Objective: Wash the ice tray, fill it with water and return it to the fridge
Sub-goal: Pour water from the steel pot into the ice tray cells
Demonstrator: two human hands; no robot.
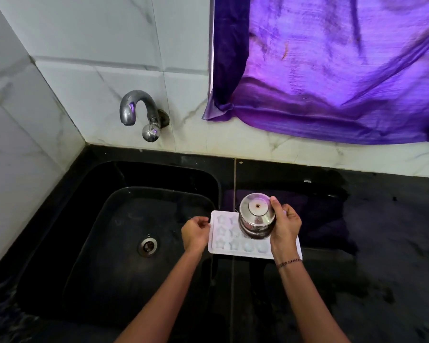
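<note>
1. Our white ice tray (pixel 235 240) lies flat on the black counter (pixel 382 243), just right of the black sink (pixel 109 219), with its left end at the sink's rim.
2. The tray's moulds are star shapes on the left and rounded ones along the near row.
3. Our left hand (pixel 195 233) pinches the tray's left edge with fingers curled onto it.
4. Our right hand (pixel 284 225) is wrapped around a small steel pot (pixel 256 217), thumb on its far side and fingers on its right wall.
5. The pot is tipped toward us over the tray's right half, so we see its shiny round base with a small mark at the centre; its mouth faces the moulds.
6. We cannot tell whether water is leaving the pot, or how full the moulds are.
7. A beaded bracelet (pixel 289 262) sits on our right wrist.
8. A curved metal tap (pixel 136 107) juts from the marble-look wall tiles (pixel 97 45) above the sink; a steel drain (pixel 148 246) sits in the basin floor.
9. A purple curtain (pixel 332 65) hangs over the wall behind the counter.
</note>
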